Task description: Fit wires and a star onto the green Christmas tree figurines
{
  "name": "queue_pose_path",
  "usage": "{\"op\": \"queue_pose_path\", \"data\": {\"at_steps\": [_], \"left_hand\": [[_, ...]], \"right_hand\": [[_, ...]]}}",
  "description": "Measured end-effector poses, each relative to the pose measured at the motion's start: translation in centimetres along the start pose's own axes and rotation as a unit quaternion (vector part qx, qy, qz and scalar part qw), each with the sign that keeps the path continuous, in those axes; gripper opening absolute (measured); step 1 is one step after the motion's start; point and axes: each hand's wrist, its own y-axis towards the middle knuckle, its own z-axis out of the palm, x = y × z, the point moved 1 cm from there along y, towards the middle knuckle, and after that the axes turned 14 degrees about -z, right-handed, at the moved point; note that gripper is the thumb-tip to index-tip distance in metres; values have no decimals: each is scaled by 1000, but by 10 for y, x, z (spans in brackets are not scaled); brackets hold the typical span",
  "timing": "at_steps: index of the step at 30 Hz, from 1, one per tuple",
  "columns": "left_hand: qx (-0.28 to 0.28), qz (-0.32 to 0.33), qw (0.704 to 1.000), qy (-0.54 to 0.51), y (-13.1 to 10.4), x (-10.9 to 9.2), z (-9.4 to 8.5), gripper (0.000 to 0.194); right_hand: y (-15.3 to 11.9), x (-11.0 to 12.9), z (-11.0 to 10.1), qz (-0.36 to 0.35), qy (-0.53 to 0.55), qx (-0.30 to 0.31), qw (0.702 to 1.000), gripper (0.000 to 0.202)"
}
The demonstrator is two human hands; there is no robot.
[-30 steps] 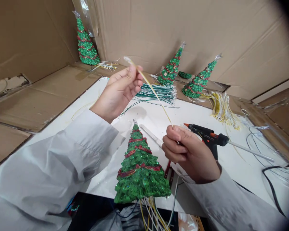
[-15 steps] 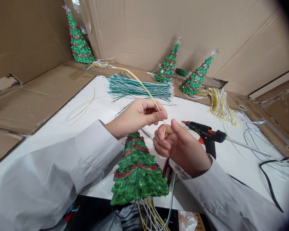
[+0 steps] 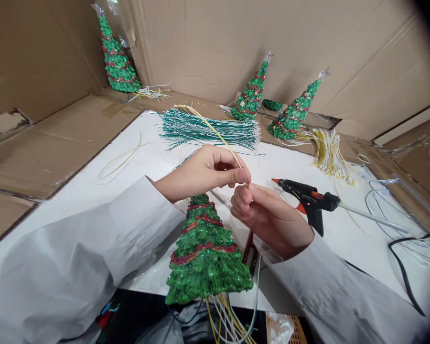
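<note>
A thin yellow-and-white wire (image 3: pixel 215 131) arcs up and back from my fingers over the white table. My left hand (image 3: pixel 215 169) pinches it between thumb and forefinger. My right hand (image 3: pixel 268 210) is closed just to the right, its thumb and forefinger pinching the wire's near end, which the fingertips mostly hide. Below my hands lies a glittery green Christmas tree (image 3: pixel 208 258) with red garlands, its top pointing away from me. Yellow, white and green wires (image 3: pixel 229 320) trail from its base over the table's near edge.
A bundle of green and white wires (image 3: pixel 208 129) lies behind my hands. At right rest a black glue gun (image 3: pixel 308 196) and a yellow-and-white wire bundle (image 3: pixel 329 155). Decorated trees (image 3: pixel 249 98) stand along the cardboard wall (image 3: pixel 208 48). A black cable (image 3: pixel 401 267) runs at far right.
My right thumb has come down onto the forefinger, closing on the wire end, and the hands have drawn together. The wire's far end has shifted nearer, over the green bundle.
</note>
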Motion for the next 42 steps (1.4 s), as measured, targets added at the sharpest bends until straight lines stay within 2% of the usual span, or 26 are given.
{"op": "queue_pose_path", "data": {"at_steps": [6, 8, 13, 18, 22, 27, 29, 32, 35, 38, 40, 42], "left_hand": [[6, 41, 999, 24, -2, -3, 1, 34], [7, 44, 999, 25, -2, -3, 2, 34], [-29, 28, 999, 20, -2, 0, 0, 34], [-82, 34, 995, 44, -1, 2, -3, 38], [-110, 46, 991, 54, -1, 3, -1, 39], [-134, 55, 988, 54, -2, 4, 3, 39], [-132, 51, 989, 41, -3, 4, 4, 38], [-100, 26, 995, 0, -4, 2, 7, 36], [-49, 3, 998, -38, -7, -1, 8, 30], [17, -22, 998, -48, -10, -4, 5, 26], [42, -32, 997, -56, -12, -6, -1, 27], [64, -32, 996, -61, -14, -8, -6, 27]], "right_hand": [[-3, 0, 6, 27, -7, 55, 998, 41], [-5, 0, 6, 17, -33, 58, 998, 44], [-10, 1, 7, -76, -171, 16, 982, 38], [-10, 1, 6, -92, -230, -42, 968, 31], [-9, 3, 4, -150, -331, -70, 929, 25], [-10, 5, 5, -205, -455, -58, 865, 21], [-11, 6, 6, -225, -473, -41, 851, 23], [-12, 9, 6, -250, -487, -16, 837, 25], [-13, 11, 5, -254, -474, 5, 843, 31], [-14, 9, 2, -236, -402, 59, 883, 35], [-16, 7, 1, -220, -350, 93, 906, 39], [-17, 5, -1, -213, -322, 89, 918, 43]]}}
